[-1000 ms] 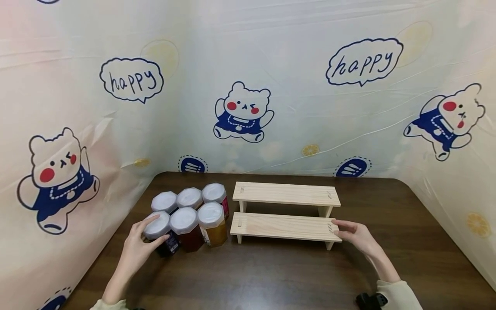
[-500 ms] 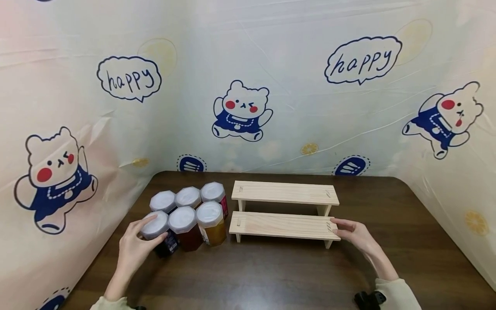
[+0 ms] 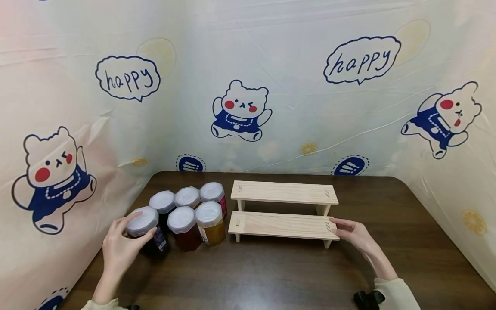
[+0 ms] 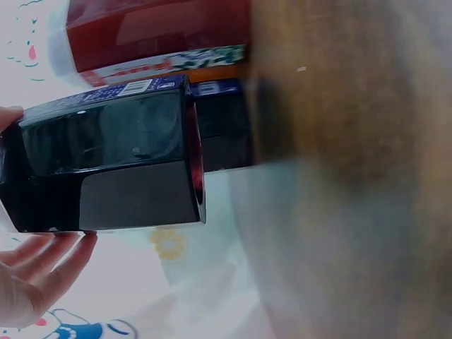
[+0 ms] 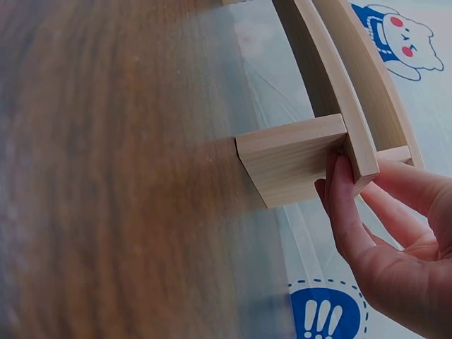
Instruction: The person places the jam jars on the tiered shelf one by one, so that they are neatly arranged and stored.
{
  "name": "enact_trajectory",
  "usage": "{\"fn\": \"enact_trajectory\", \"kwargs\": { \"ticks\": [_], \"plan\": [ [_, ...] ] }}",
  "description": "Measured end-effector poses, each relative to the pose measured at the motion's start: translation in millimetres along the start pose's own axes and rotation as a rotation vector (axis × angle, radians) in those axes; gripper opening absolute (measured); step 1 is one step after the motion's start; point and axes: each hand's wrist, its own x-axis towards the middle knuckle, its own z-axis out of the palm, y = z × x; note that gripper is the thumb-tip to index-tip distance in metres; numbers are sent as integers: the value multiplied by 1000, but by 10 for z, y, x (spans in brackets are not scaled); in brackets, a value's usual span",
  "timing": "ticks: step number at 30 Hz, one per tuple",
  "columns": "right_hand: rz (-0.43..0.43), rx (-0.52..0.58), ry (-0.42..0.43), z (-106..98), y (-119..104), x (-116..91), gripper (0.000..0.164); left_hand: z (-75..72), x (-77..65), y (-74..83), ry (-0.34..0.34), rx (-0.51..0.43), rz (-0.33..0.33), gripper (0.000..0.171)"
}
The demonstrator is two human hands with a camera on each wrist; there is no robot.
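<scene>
My left hand [image 3: 118,245] grips a dark jar [image 3: 156,246] with a white octagonal lid, thumb on one side and fingers on the other. In the left wrist view this jar [image 4: 106,152] is raised off the table, its underside edge showing. My right hand [image 3: 356,237] pinches the right end of the front wooden shelf [image 3: 283,224], thumb and fingers on opposite faces of the board. The right wrist view shows the shelf's leg [image 5: 293,159] standing on the table beside those fingers. A second wooden shelf [image 3: 284,192] stands behind, a little higher.
Several more lidded jars stand left of the shelves, among them a red-brown jar [image 3: 187,241] and an amber jar [image 3: 215,234] in front. The brown table [image 3: 263,275] meets a patterned cloth backdrop [image 3: 294,112] at the back and sides.
The left hand first closed round the dark jar's lid, then lifted the jar and moved it left, away from the other jars. The right hand stays at the shelf's end.
</scene>
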Motion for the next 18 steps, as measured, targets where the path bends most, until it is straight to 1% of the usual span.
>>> {"fn": "enact_trajectory", "kwargs": {
  "ticks": [1,2,3,4,5,6,7,9,11,13,14,15,18],
  "plan": [
    [6,1,2,0,3,4,51,-2,17,-32,8,-6,3,69],
    [4,2,0,0,6,8,50,-23,37,-10,15,-14,0,68],
    [3,-4,-3,-2,6,10,51,-74,67,77,12,-28,-6,68],
    [9,0,2,-2,7,13,51,-130,103,196,8,-36,-10,67],
    [9,4,3,-4,8,18,50,-200,143,351,9,-61,-8,65],
    [13,10,6,-3,7,20,50,-255,179,478,19,-84,4,64],
    [7,9,1,-5,7,22,51,-333,214,665,23,-111,12,62],
    [4,14,0,-4,1,23,50,-461,275,982,42,-157,29,59],
    [2,22,-2,1,1,24,50,-546,322,1203,64,-172,54,56],
    [6,20,-8,5,3,20,50,-625,364,1393,64,-158,56,54],
    [10,22,-9,7,6,18,50,-641,387,1438,65,-150,56,53],
    [14,23,-12,7,10,20,50,-670,415,1507,52,-145,49,53],
    [23,27,-8,9,20,25,50,-694,505,1597,51,-134,53,53]
  ]
}}
